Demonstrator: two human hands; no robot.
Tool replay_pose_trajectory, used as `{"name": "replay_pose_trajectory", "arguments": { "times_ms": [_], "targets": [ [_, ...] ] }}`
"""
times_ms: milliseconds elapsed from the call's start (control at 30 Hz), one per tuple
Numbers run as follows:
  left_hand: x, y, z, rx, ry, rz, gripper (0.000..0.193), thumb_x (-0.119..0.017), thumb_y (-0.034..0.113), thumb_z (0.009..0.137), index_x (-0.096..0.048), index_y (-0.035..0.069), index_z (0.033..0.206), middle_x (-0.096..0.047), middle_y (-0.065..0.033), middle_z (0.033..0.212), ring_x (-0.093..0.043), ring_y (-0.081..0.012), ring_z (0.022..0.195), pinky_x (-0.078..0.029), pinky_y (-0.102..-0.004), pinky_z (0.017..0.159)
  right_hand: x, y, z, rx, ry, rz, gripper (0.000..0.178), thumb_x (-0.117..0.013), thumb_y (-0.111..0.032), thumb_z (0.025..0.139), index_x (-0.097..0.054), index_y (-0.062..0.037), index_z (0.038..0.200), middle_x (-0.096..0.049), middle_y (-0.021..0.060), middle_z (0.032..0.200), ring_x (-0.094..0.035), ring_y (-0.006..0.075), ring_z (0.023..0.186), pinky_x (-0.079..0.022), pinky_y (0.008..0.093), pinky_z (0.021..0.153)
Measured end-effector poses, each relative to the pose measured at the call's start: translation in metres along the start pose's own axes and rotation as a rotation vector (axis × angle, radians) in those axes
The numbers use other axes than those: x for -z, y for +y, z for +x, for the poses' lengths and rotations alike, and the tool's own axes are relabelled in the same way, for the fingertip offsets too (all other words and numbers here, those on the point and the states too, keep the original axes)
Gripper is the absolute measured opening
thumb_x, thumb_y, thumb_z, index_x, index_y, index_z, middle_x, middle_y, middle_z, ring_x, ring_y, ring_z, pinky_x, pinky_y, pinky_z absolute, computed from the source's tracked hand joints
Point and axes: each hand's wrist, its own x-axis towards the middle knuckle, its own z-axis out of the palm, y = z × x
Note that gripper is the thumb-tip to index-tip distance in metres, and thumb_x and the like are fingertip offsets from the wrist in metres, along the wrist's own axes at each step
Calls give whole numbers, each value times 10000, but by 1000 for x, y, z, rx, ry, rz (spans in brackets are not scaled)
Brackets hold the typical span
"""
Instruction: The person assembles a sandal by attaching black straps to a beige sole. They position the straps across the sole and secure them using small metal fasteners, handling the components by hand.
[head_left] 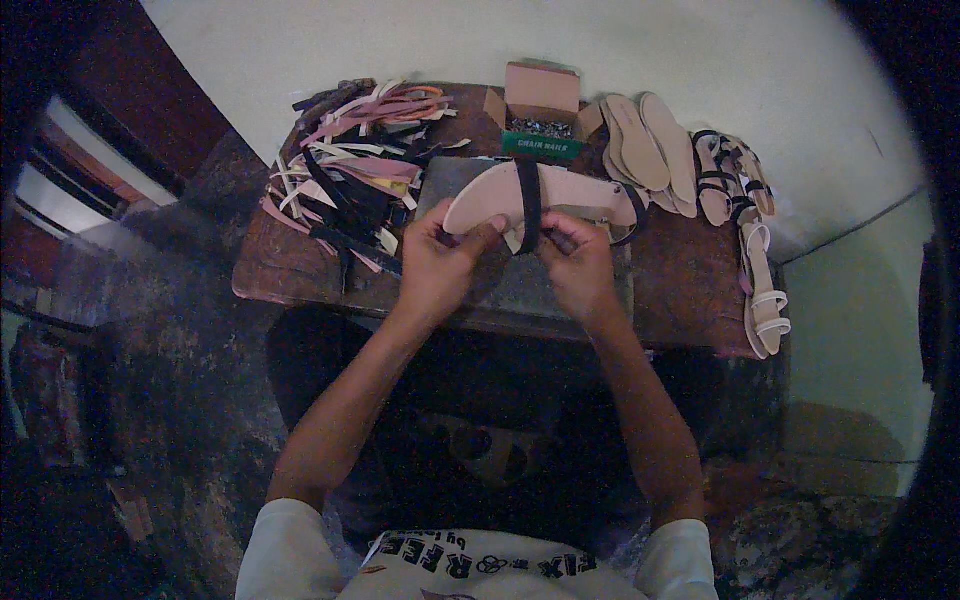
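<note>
Over the dark work board [470,290] I hold a sandal [575,188] with a pale pink sole, its toe end toward the left. A black strap [530,205] crosses the front of the sole, and another black strap loops round the heel end at the right. My left hand [440,258] is closed on the toe end, its thumb lying on the sole. The fingers of my right hand [578,262] pinch at the sole's near edge, just right of the front strap; what exactly they grip there is partly hidden.
A heap of pink, black and cream strips [345,170] lies on the left of the brown table [690,300]. An opened green box [540,145] of small metal nails stands at the back. Right of it are loose soles [665,140], black-strapped sandals [713,185] and white-strapped sandals [768,305].
</note>
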Motion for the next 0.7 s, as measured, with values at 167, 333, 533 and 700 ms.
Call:
{"name": "replay_pose_trajectory", "arguments": {
  "times_ms": [167, 333, 533, 700],
  "targets": [
    [1, 5, 0, 30, 22, 36, 254, -732, 110, 840, -664, -4, 1057, -699, -66, 930, -649, -118, 804, -523, -264, 724, -1, -6, 0, -34, -17, 5, 144, -638, -11, 858, -660, 27, 995, -693, 104, 962, -636, 158, 905, -491, 300, 853],
    [0, 11, -2, 97, 32, 37, 244, -730, 90, 834, -663, -13, 1044, -700, -77, 936, -654, -131, 817, -526, -281, 739, 0, -1, 1, -76, -49, 6, 151, -636, -10, 861, -659, 27, 1005, -692, 95, 959, -627, 145, 913, -489, 297, 852],
    [4, 1, -1, 58, 20, 29, 242, -733, 91, 833, -662, -14, 1039, -704, -84, 948, -660, -136, 830, -527, -287, 738, -2, -6, 1, -96, -56, 43, 140, -638, -6, 859, -671, 17, 993, -694, 78, 943, -620, 135, 884, -488, 293, 833],
    [2, 5, -1, 76, 9, 18, 242, -736, 89, 833, -661, -13, 1040, -704, -87, 956, -660, -136, 838, -528, -283, 736, -2, -7, 0, -113, -30, -1, 133, -642, 6, 847, -679, 11, 975, -701, 73, 909, -623, 135, 857, -490, 289, 812]
  ]
}}
